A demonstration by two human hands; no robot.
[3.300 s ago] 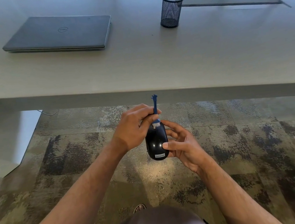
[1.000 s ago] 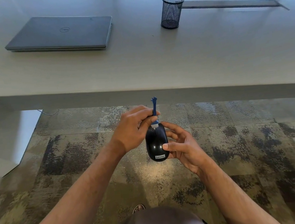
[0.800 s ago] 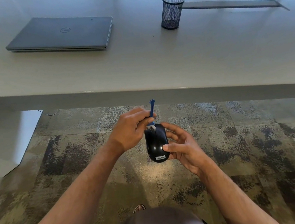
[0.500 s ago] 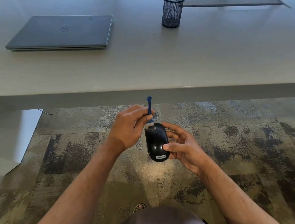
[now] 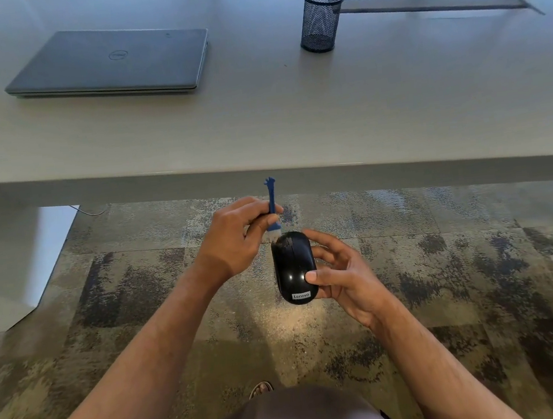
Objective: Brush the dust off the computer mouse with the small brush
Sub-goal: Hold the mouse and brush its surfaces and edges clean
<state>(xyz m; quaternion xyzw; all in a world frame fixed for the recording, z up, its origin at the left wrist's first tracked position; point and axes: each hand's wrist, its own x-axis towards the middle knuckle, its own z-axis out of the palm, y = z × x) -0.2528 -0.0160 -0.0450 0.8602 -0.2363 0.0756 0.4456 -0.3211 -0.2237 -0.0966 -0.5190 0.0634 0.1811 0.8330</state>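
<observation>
While you look down through the head camera, your right hand (image 5: 341, 272) holds the mouse (image 5: 294, 267) in front of your lap, below the near edge of the table (image 5: 291, 111). Your thumb presses on the mouse's right flank near the logo end, and your fingers curl under and around its far side, so the mouse sits just left of your palm with its top facing up at you. The label end points toward you and the button end points away.

Your left hand (image 5: 230, 240) pinches the brush (image 5: 272, 209) by its blue handle, between thumb and curled fingers. The brush stands nearly upright just right of those fingers, handle tip up and pale bristles down. The bristles meet the far, button end of the mouse at its left corner, so the brush lies directly beyond the mouse and between your two hands.

Well beyond both hands, on the table, a closed laptop (image 5: 110, 61) lies to the left and a mesh cup (image 5: 321, 18) stands to the right. Carpet (image 5: 463, 257) spreads beneath your hands.
</observation>
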